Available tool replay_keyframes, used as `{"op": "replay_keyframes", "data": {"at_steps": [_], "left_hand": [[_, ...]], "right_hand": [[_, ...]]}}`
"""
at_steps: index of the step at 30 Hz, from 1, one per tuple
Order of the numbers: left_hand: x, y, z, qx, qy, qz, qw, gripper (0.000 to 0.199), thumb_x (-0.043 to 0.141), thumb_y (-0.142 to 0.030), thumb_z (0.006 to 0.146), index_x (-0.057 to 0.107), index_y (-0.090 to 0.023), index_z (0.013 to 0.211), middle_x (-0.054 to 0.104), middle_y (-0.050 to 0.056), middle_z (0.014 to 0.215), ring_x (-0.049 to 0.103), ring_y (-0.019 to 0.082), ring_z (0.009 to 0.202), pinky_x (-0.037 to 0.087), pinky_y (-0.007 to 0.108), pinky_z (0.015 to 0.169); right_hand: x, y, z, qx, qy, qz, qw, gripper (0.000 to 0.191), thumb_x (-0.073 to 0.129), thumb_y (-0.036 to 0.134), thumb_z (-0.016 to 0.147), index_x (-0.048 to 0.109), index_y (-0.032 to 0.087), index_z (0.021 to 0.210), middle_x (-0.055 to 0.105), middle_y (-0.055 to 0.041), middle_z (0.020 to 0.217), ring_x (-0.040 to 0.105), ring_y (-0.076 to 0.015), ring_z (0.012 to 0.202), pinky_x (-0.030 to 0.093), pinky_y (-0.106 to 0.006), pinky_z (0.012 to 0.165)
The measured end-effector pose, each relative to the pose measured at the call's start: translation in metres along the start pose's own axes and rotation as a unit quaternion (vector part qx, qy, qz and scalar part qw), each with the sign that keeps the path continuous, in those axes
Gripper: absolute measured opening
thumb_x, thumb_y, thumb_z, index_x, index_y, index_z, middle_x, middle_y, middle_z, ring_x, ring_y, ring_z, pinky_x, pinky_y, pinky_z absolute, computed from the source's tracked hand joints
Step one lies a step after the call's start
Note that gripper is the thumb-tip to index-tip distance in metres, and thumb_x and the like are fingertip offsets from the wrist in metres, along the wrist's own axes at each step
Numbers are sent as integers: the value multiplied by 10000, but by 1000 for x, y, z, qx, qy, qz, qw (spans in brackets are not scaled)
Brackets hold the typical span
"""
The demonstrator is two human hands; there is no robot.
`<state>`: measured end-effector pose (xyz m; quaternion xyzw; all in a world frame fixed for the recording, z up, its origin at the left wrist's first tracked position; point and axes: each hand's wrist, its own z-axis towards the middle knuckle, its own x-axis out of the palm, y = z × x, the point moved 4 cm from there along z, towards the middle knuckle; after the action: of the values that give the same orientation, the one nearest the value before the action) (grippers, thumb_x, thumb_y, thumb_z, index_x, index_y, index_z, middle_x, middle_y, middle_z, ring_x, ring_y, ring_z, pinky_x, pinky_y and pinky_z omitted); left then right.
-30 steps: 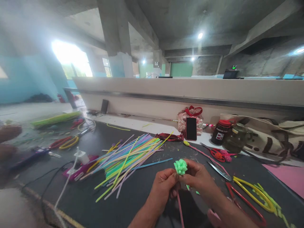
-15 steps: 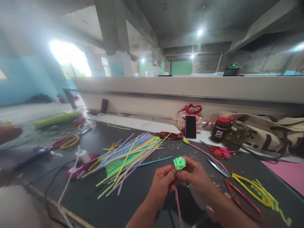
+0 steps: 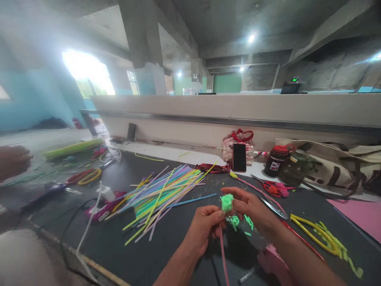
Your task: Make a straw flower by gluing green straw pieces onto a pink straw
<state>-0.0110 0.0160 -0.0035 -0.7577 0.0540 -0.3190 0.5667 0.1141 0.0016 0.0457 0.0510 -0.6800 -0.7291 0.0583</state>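
My left hand (image 3: 205,229) is closed, pinching a pink pipe-cleaner stem (image 3: 223,254) just below a light-green flower head (image 3: 227,202). The stem runs down toward the front of the table. Around the right side of the flower head curve the fingers of my right hand (image 3: 245,204), the forefinger over its top and the thumb partly hidden. Short cut green pieces (image 3: 234,222) lie on the black table just beyond the hands. Scissors with a yellow and a red handle (image 3: 315,234) rest by my right forearm, which covers part of them.
A heap of coloured pipe cleaners (image 3: 166,198) spreads left of my hands. Behind stand a phone (image 3: 239,157), a black bottle (image 3: 275,161) and a green jug (image 3: 293,169). A pink glue gun (image 3: 104,210) and cables lie left. Another person's hand (image 3: 13,161) shows at far left.
My right hand has shifted from beside the stem up around the flower head, its forefinger now over the top. The green cut pieces have come into view. My left hand stays on the stem.
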Motion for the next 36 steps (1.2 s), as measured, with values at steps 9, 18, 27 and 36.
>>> {"op": "replay_keyframes", "data": {"at_steps": [9, 18, 27, 36], "left_hand": [[4, 4, -1, -63, 82, -30, 994, 324, 530, -410, 690, 594, -93, 683, 614, 57, 609, 452, 44, 365, 240, 140, 302], [5, 11, -2, -118, 156, -63, 979, 304, 622, -356, 631, 607, -69, 727, 612, 37, 528, 383, 15, 283, 186, 132, 283], [3, 19, 0, -142, 111, -47, 982, 223, 696, -263, 535, 575, -87, 596, 595, 26, 467, 430, 25, 308, 236, 116, 305], [-4, 6, 3, -44, 20, -98, 994, 272, 746, -258, 453, 563, -93, 569, 559, 0, 447, 394, 11, 301, 217, 123, 302]], "right_hand": [[-4, -5, 2, 27, -1, 13, 1000, 287, 573, 359, 729, 625, 170, 938, 564, 9, 613, 510, -85, 530, 271, -199, 447], [5, 6, -4, 27, 59, -8, 998, 298, 587, 316, 707, 608, 162, 961, 583, 17, 628, 493, -88, 528, 345, -210, 505], [10, 11, -9, 3, 62, -46, 997, 265, 592, 285, 699, 621, 182, 942, 568, 20, 690, 484, -91, 594, 358, -199, 534], [-10, 35, -26, -35, -11, -195, 980, 356, 498, 359, 763, 511, 265, 1106, 581, -33, 1005, 544, -156, 722, 413, -251, 569]]}}
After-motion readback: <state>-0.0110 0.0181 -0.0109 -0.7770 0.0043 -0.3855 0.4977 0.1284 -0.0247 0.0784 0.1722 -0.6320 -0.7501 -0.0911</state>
